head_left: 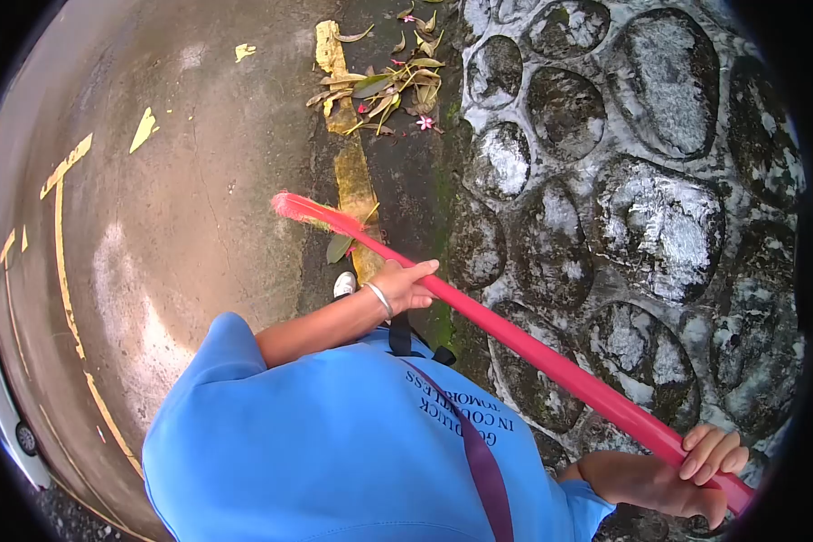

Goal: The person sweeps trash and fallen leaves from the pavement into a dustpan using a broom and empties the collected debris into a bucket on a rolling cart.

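Observation:
A broom (542, 355) with a long red handle slants across the view, its red bristles (303, 209) low over the pavement at the upper left end. Around the handle near the bristle end, my left hand (397, 287) is closed, with a band at the wrist. My right hand (714, 454) grips the far end of the handle at the lower right. Beside the bristles lies a green leaf (339, 247). Ahead of them, a pile of dry leaves (393, 88) with a few pink flowers rests on the ground.
A rough stone wall (664, 226) rises close on my right. Faded yellow lines (356, 176) mark the wet-looking pavement (235, 172). A parked car (9, 406) shows at the far left edge. One white shoe (344, 285) appears beneath my left forearm.

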The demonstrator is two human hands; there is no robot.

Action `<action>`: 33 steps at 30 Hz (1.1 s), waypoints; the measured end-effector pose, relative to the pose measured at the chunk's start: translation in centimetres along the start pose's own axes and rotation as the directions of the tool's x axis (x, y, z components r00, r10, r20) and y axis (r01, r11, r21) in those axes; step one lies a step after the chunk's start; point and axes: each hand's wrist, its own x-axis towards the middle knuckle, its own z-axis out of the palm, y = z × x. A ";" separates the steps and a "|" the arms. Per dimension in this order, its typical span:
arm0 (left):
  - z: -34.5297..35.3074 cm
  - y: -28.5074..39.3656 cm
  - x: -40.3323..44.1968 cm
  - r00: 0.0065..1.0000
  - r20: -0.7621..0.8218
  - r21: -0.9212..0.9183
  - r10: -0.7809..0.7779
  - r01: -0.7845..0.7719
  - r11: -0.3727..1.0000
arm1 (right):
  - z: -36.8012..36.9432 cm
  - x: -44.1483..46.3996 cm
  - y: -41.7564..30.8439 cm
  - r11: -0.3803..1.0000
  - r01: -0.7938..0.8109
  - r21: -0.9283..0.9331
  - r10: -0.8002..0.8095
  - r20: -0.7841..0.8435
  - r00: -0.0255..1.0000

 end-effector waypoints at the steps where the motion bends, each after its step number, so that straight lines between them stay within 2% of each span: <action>1: -1.3 0.4 -0.3 0.998 -0.012 -0.013 -0.062 0.062 0.998 | 1.6 1.0 1.1 0.999 -0.041 -0.003 0.041 -0.016 0.999; 3: -5.6 1.2 1.6 0.971 0.014 -0.092 -0.237 0.237 0.967 | 5.0 3.2 4.5 0.980 -0.199 0.008 0.192 0.224 0.955; 4: -7.6 1.6 3.1 0.958 0.024 -0.103 -0.286 0.287 0.952 | 6.9 4.0 6.2 0.968 -0.247 -0.053 0.252 0.247 0.936; 5: -9.3 2.1 4.6 0.944 0.035 -0.113 -0.328 0.330 0.937 | 9.3 4.3 8.2 0.957 -0.229 -0.176 0.257 0.157 0.954; 7: -10.4 4.4 7.9 0.942 0.058 -0.143 -0.330 0.335 0.931 | 11.1 6.0 11.3 0.959 -0.165 -0.231 0.208 0.177 0.962; 8: -9.1 6.2 8.9 0.961 -0.030 -0.100 -0.275 0.271 0.958 | 12.3 6.4 12.1 0.954 -0.123 -0.275 0.179 0.191 0.965; 11: -7.5 11.5 14.6 0.989 -0.004 -0.091 -0.145 0.144 0.985 | 15.7 6.9 13.9 0.952 0.001 -0.305 0.094 0.296 0.951; 12: -6.2 13.3 15.5 1.000 0.011 -0.106 0.014 -0.013 0.994 | 16.3 7.3 14.5 0.959 0.016 -0.282 0.068 0.285 0.956; 13: -4.6 15.0 16.1 0.987 -0.064 -0.166 0.146 -0.155 0.974 | 16.5 7.4 15.0 0.963 0.043 -0.264 0.049 0.332 0.942; 15: -3.8 18.1 19.3 0.942 -0.021 -0.318 0.336 -0.325 0.891 | 16.6 7.3 16.4 0.975 0.115 -0.192 -0.020 0.433 0.901; 16: -2.6 19.8 18.6 0.916 -0.078 -0.342 0.394 -0.396 0.852 | 16.2 7.1 16.3 0.975 0.120 -0.186 -0.002 0.538 0.843; 17: -2.2 21.3 18.9 0.909 -0.021 -0.339 0.417 -0.399 0.852 | 15.6 7.0 16.0 0.972 0.124 -0.199 0.030 0.629 0.777; 19: -0.1 23.7 17.0 0.887 -0.043 -0.198 0.461 -0.459 0.866 | 14.4 7.3 16.0 0.962 0.220 -0.159 -0.127 0.453 0.882; 20: 1.1 24.5 15.7 0.897 -0.024 -0.101 0.441 -0.441 0.892 | 13.6 7.6 15.8 0.950 0.264 -0.166 -0.193 0.353 0.916; 21: 1.8 25.2 14.4 0.909 -0.002 -0.002 0.417 -0.417 0.909 | 12.9 8.5 15.5 0.930 0.287 -0.230 -0.234 0.232 0.944; 23: 2.1 25.3 13.6 0.937 0.005 0.054 0.349 -0.349 0.936 | 9.5 11.0 15.4 0.947 0.252 -0.198 -0.228 0.137 0.964; 25: 2.2 24.4 11.5 0.901 -0.123 0.026 0.416 -0.416 0.909 | 7.2 13.5 15.9 0.976 0.149 -0.161 -0.137 0.085 0.987; 26: 2.3 24.3 10.5 0.894 -0.206 0.041 0.398 -0.399 0.916 | 7.5 15.0 16.6 0.989 0.110 -0.094 -0.098 0.125 0.987; 27: 1.4 24.3 10.4 0.898 -0.207 0.032 0.387 -0.390 0.920 | 8.2 16.6 17.5 0.998 0.062 -0.030 -0.056 0.170 0.984; 28: -0.2 24.2 11.2 0.903 -0.211 0.014 0.375 -0.381 0.925 | 8.1 17.9 19.0 1.000 -0.005 -0.014 0.008 0.165 0.986; 29: -2.2 24.1 13.0 0.891 -0.286 0.023 0.352 -0.361 0.932 | 8.0 19.0 21.1 0.997 -0.075 0.002 0.074 0.169 0.983; 33: -8.3 26.8 16.7 0.903 -0.416 -0.086 0.103 -0.152 0.985 | 11.0 22.7 31.3 0.947 -0.277 0.165 0.251 0.162 0.954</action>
